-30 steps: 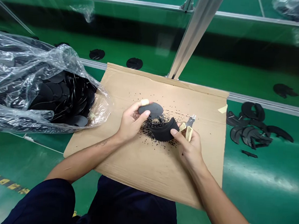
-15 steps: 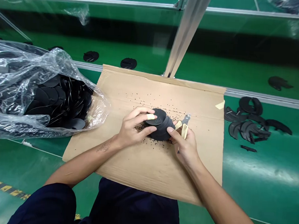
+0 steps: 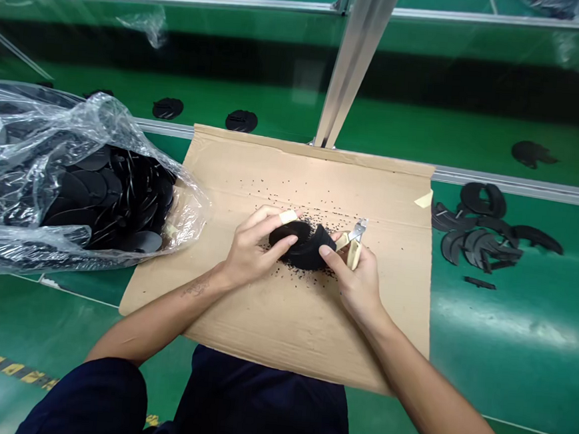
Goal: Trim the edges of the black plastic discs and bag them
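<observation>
My left hand (image 3: 249, 247) is closed on the left edge of a round black disc (image 3: 294, 233), thumb across its top and a pale wrap on one finger. My right hand (image 3: 360, 286) pinches the right end of a stack of curved black pieces (image 3: 315, 251) against the disc. Tucked in that same hand are nippers (image 3: 357, 230) with cream handles, their metal jaws pointing away from me. Underneath, small black crumbs (image 3: 309, 279) are scattered over a cardboard sheet (image 3: 260, 328). My fingers hide part of the disc's rim.
On the left, a clear plastic bag (image 3: 97, 118) holds many black discs (image 3: 84, 187). Curved black scraps (image 3: 482, 245) lie on the green table (image 3: 508, 368) to the right. A metal post (image 3: 354, 68) rises behind the cardboard. Several black discs (image 3: 241, 121) lie beyond the rail.
The stacked black discs between my hands have come apart, the left one tilting away from the pieces at the right. The nippers have turned slightly in my right hand.
</observation>
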